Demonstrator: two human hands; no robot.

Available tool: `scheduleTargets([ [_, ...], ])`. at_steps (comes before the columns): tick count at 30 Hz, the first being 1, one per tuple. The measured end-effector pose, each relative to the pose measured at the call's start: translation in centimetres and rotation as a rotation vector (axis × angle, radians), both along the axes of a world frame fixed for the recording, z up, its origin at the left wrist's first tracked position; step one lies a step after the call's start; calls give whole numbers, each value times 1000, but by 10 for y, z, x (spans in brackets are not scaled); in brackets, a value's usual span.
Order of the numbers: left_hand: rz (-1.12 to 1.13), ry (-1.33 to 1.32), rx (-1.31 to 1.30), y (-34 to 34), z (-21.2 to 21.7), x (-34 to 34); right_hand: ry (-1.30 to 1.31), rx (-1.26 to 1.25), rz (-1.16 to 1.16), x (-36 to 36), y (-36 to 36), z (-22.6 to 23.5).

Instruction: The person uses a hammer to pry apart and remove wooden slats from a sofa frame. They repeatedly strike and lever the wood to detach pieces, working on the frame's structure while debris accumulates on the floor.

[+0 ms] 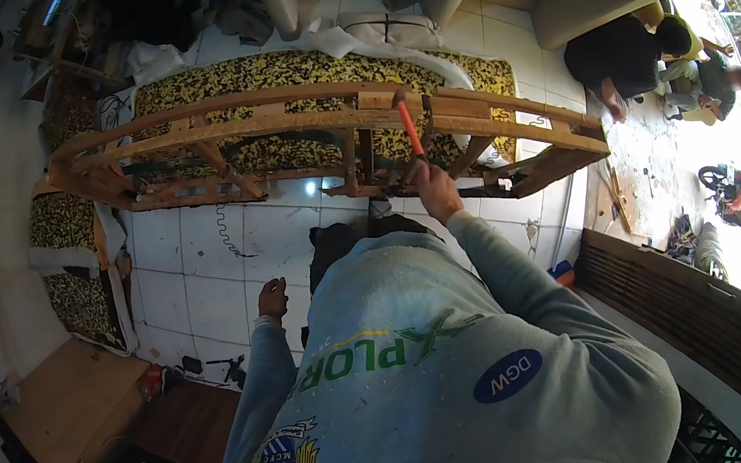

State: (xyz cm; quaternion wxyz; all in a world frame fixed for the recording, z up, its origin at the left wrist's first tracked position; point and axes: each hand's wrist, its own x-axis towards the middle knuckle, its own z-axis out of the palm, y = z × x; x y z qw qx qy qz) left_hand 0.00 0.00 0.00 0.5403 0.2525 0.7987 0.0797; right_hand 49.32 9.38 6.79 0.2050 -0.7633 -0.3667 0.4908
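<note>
The right hand has its fingers wrapped around the lower part of a hammer's red-orange handle, leaving most of the length free, likely for leverage and to spare the knuckles from the wood. The hammer points away from the body, its dark head over the rails of the long wooden frame; whether it touches them cannot be told. The frame lies crosswise in front of the person, above the white tiled floor, which probably brings its rails and cross-braces within arm's reach from one standing spot

The left hand is down beside the body, well apart from the frame, perhaps to stay out of the hammer's way. Its fingers look curled inward, but I cannot tell whether they pinch something small

Beyond the frame, and visible between its rails, the yellow-and-black speckled padding is spread lengthwise, seemingly laid flat to avoid creasing. A wavy wire spring shows against the tiles on the near side, within easy reach of the frame. Two people sit near the bright opening at right, perhaps for light and room
</note>
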Motion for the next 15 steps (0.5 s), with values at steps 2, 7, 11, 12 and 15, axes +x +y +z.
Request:
scheduleTargets([
  [2, -57, 11, 34, 23, -6, 4, 194, -39, -206, -8, 26, 82],
  [7, -68, -49, 124, 26, -1, 21, -108, 588, -228, -4, 22, 135],
  [11, -514, 124, 239, 50, 2, 30, -241, 724, -183, -1, 14, 99],
  [12, -711, 212, 321, 52, -5, 25, -164, 643, -174, -4, 13, 99],
  [15, -772, 92, 454, 96, 21, 100, -43, 458, -185, -10, -2, 107],
])
